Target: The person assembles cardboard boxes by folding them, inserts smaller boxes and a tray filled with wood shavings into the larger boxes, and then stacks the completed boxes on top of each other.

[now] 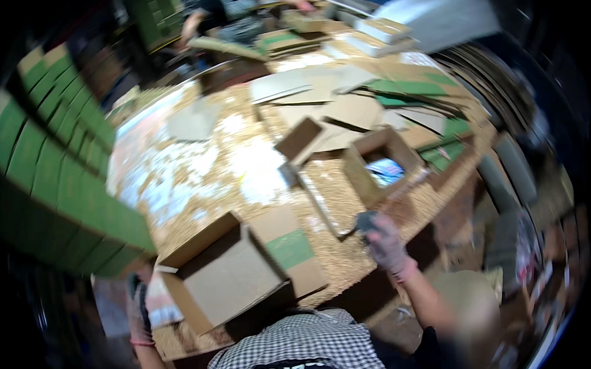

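An open cardboard box [224, 280] with low walls lies at the near edge of the table. Left of it, my left hand [139, 313] is raised in a grey-coated glove with a pink cuff, fingers stretched out and nothing seen in them. My right hand [385, 246], gloved alike, hovers at the right edge, close to a smaller open carton [368, 181] holding a blue-and-white item [385, 171]. Blur hides whether its bent, dark fingertips hold anything. A flat cardboard piece with a green band [290, 249] lies beside the large box.
Stacked green-and-brown boxes [64, 181] rise at the left. Flat cardboard sheets [351, 109] cover the table's middle and right. A thin, pale-edged strip [319, 203] lies near the smaller carton. Across the table, another person's arm [193, 24] shows among more boxes.
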Demonstrator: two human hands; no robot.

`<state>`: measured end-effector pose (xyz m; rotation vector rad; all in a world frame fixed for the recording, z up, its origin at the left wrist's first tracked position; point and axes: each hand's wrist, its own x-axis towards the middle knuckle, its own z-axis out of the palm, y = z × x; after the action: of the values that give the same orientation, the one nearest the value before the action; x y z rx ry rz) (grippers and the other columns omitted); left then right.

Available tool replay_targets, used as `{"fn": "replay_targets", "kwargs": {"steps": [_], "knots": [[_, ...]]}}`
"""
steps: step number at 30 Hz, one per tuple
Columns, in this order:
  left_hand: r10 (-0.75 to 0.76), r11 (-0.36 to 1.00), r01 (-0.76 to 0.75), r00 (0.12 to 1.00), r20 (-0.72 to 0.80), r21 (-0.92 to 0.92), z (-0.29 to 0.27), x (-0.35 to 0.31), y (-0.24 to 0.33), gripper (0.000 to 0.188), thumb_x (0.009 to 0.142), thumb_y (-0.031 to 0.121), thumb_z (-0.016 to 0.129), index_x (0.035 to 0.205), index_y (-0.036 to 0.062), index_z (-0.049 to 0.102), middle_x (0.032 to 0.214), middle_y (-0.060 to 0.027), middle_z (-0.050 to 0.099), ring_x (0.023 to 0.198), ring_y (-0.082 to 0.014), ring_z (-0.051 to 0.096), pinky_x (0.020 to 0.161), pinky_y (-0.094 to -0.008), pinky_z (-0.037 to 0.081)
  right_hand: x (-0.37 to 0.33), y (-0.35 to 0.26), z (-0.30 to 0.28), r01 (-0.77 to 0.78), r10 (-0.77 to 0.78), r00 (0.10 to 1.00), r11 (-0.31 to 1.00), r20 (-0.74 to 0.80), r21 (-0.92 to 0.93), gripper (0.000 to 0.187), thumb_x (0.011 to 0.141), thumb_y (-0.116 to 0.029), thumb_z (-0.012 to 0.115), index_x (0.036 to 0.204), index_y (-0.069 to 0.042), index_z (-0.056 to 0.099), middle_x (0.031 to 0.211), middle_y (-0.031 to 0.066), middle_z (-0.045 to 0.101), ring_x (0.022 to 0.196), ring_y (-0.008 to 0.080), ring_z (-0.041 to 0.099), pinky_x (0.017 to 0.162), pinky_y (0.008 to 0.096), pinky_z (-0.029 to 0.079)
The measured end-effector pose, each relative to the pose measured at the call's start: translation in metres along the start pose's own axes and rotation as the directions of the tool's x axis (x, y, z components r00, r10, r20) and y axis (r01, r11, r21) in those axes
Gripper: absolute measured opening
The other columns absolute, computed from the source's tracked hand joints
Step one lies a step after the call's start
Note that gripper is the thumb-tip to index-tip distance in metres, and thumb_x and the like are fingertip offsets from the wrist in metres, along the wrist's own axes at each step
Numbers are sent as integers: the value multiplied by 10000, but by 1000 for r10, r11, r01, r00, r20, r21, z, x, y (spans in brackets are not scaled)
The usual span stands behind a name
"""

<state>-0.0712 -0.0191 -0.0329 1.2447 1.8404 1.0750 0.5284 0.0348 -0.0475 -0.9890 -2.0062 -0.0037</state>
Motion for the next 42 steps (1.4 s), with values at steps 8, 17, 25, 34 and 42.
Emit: {"fn": "replay_targets", "kwargs": {"steps": [8, 17, 25, 34, 42], "knots": [[-98, 968, 72, 990, 97, 238, 141, -41, -33, 1053, 694, 343, 744, 1363, -103, 64, 1258, -300, 411, 1156, -344, 467, 976, -342, 390, 71, -77, 213, 354, -497, 596, 868, 631, 349, 474, 800, -361, 560, 1190, -97, 512, 1273, 212, 434, 1229, 364, 363, 1072, 506, 199], [54, 991, -75, 981, 186, 111, 100, -14, -11, 951, 771, 418, 662, 1402, -4, 90, 1247, -286, 451, 1141, -380, 484, 973, -384, 388, 51, -88, 223, -859, 478, 448, -1, 755, 511, 653, 851, -197, 615, 1378, -6, 280, 1276, 104, 439, 1193, 219, 393, 1021, 339, 307], [745, 523, -742, 159, -647, 419, -152, 59, 254, 545, 900, 141, 521, 1370, 4, 281, 1366, -177, 356, 1241, -248, 385, 1048, -341, 307, 388, -134, 120, -207, 51, 978, 164, 202, 964, 431, 921, -218, 466, 1286, -2, 389, 1223, 104, 484, 1102, 210, 490, 940, 327, 408], [717, 646, -731, 482, -503, 220, -396, 149, 252, 319, 937, 163, 452, 1201, -15, 474, 1131, -96, 572, 1008, -137, 560, 893, -263, 445, 630, -330, 127, -312, -152, 941, -32, 304, 950, 526, 877, -454, 440, 1200, -45, 506, 1163, 140, 551, 1038, 259, 536, 879, 388, 452], [551, 644, -725, 660, -511, -242, -388, 162, 250, 418, 963, 241, 407, 1314, 13, 411, 1283, -57, 481, 1161, -157, 461, 1003, -270, 346, 691, -393, 232, -310, -275, 908, 66, 316, 948, 298, 894, -378, 470, 943, -93, 544, 875, 33, 571, 809, 127, 563, 680, 278, 479]]}}
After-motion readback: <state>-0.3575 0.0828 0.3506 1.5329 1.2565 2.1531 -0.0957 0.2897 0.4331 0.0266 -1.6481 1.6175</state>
